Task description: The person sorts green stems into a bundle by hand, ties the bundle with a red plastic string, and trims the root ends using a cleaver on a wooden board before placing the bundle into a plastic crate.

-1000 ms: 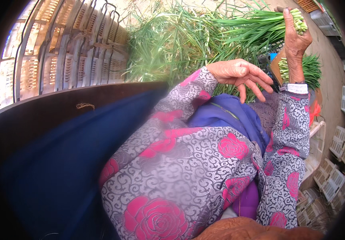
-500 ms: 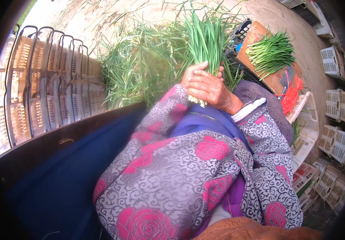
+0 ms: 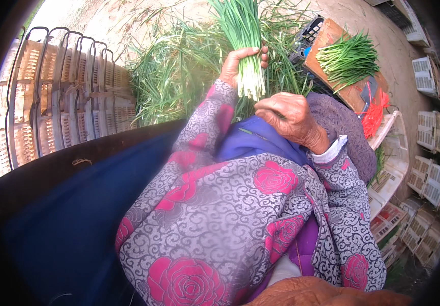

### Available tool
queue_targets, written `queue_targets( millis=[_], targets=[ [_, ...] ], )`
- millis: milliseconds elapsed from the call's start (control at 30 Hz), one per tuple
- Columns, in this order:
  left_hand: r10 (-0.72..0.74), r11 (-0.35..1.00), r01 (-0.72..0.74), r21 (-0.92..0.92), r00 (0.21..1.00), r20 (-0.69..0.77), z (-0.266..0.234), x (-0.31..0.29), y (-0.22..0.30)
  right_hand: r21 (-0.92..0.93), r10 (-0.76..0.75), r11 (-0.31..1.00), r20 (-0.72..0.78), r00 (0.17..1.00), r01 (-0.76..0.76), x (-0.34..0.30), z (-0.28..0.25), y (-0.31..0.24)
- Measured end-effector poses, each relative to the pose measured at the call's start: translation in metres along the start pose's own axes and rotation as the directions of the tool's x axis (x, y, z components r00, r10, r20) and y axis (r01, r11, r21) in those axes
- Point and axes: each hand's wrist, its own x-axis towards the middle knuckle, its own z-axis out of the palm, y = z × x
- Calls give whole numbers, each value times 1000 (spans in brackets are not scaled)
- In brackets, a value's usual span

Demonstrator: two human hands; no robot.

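You grip a thick bundle of long green stalks with pale white ends [image 3: 250,71] at the top centre of the frame, its leafy tips running up to the upper edge and its white ends pointing down. Your left hand [image 3: 234,62] is wrapped around the bundle, thumb across the front and fingers closed about it, the tips showing at its right side. Your right hand [image 3: 291,118], at centre right, sits just below the white ends and apart from your left, its fingers curled inward; whether they hold anything cannot be told.

Beneath your hands, a blue-purple cloth [image 3: 261,133] covers your lap. Behind the bundle spreads a loose heap of green grassy leaves [image 3: 179,71]. At upper right, a second bundle of green stalks [image 3: 350,58] lies on a flat brown board [image 3: 323,43], with shredded bright red plastic strands [image 3: 375,117] by its lower corner. Tall, pale slatted plastic crates with dark wire handles [image 3: 67,97] line the left side.
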Motion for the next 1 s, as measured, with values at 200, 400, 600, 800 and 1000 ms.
queue_targets(
  millis=[200,400,600,800,1000],
  targets=[
    [-68,997,68,21,998,-7,11,-7,-8,-214,236,941,-133,963,-261,31,-28,66],
    [-168,986,168,-9,986,0,-1,-10,-1,-531,50,847,44,998,-19,35,-21,80],
    [-140,990,139,-36,990,-17,7,-16,-4,-100,154,985,130,979,-142,31,-29,69],
    [-16,968,57,246,986,-165,-16,-11,4,727,0,391,613,790,-564,18,-83,13],
    [437,476,-94,874,888,-143,13,-13,-9,-779,821,509,311,479,-366,-40,-20,103]
  ],
)
